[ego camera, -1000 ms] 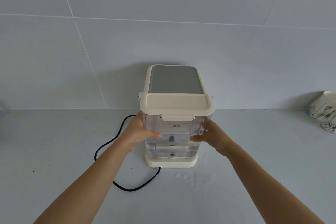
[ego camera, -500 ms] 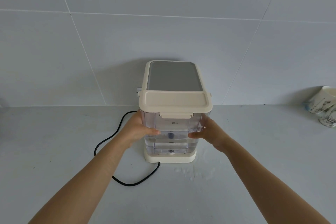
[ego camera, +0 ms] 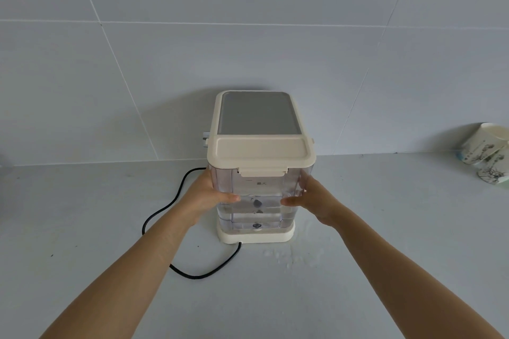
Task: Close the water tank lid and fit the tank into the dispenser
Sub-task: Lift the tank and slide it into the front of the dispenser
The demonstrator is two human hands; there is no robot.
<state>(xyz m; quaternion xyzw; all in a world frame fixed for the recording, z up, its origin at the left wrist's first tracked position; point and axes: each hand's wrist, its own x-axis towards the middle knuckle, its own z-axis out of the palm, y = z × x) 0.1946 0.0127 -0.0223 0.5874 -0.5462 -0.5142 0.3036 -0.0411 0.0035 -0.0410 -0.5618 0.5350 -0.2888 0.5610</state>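
A clear water tank (ego camera: pixel 259 195) with some water in it stands on the cream base (ego camera: pixel 256 237) of the dispenser (ego camera: pixel 257 113), against its front. The tank's cream lid (ego camera: pixel 260 153) is down flat, its front latch folded over the rim. My left hand (ego camera: pixel 209 195) grips the tank's left side with the thumb on the front face. On the right side my right hand (ego camera: pixel 311 201) holds it the same way. The dispenser's grey top panel shows behind the lid.
A black power cord (ego camera: pixel 176 228) loops on the grey counter left of and in front of the dispenser. Two patterned paper cups (ego camera: pixel 487 154) lie tipped at the far right by the tiled wall. Water drops (ego camera: pixel 292 256) spot the counter before the base.
The tank has sunk a little lower onto the base and sits closer against the dispenser. Both hands stayed on its sides.
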